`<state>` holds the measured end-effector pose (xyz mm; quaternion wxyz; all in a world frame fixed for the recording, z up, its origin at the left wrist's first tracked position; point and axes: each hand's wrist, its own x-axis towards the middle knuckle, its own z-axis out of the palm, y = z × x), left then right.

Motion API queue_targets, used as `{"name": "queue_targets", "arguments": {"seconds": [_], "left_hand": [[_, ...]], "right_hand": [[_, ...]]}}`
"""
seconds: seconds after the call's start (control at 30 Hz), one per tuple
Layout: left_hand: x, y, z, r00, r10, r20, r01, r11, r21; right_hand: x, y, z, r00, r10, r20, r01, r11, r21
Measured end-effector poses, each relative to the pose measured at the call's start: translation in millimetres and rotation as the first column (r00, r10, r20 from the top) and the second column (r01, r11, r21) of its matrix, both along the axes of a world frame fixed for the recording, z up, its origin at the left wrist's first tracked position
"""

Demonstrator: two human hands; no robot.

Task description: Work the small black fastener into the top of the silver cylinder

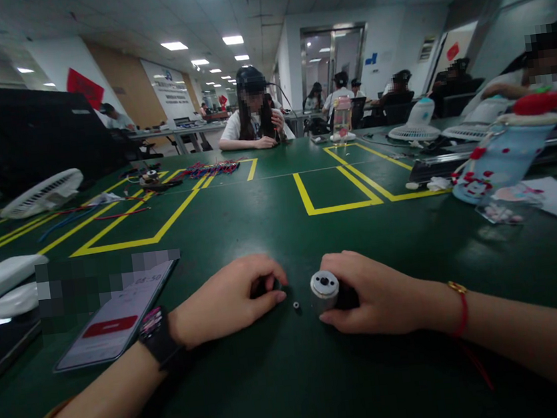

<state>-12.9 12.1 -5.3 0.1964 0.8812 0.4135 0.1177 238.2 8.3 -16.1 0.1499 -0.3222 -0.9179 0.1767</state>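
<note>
My right hand (368, 292) is closed around a small silver cylindrical motor (324, 291). The motor stands upright, its round end face with a centre hole and smaller holes turned up. Just left of it on the green table (279, 390) lies a tiny metal ring-like part (296, 306), perhaps a pinion; its teeth are too small to make out. My left hand (238, 293) rests beside that part without touching it. Its fingers are curled, with a gap between thumb and forefinger, and nothing shows in them.
A phone (119, 314) lies by my left wrist, with white devices (5, 284) further left. Yellow tape (343, 207) marks the table. Red and blue wires (208, 169) lie farther back. A blue bottle (501, 157) and small fans (414, 123) stand right. Opposite sits a person (254, 121).
</note>
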Motion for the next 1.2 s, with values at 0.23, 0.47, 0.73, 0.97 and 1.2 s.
{"name": "queue_targets", "arguments": {"seconds": [0.23,0.47,0.73,0.97,1.2], "left_hand": [[-3,1,1.1,0.998,-0.049,0.044,0.055,0.987,-0.148],[2,-1,-0.2,0.995,-0.067,0.069,0.075,0.989,-0.129],[5,-2,-2.4,0.99,-0.09,0.108,0.101,0.989,-0.109],[5,-1,-3.7,0.986,-0.084,0.145,0.102,0.987,-0.126],[7,-2,-1.8,0.978,-0.045,0.204,0.077,0.985,-0.152]], "right_hand": [[0,0,-0.9,1.0,-0.015,-0.002,0.015,1.0,0.002],[0,1,-0.8,1.0,-0.006,-0.003,0.006,1.0,-0.006],[0,1,-2.5,1.0,-0.005,0.0,0.005,1.0,-0.006],[0,1,-1.9,1.0,-0.007,0.001,0.007,1.0,0.005],[0,2,-3.4,1.0,-0.01,-0.002,0.01,1.0,0.013]]}}
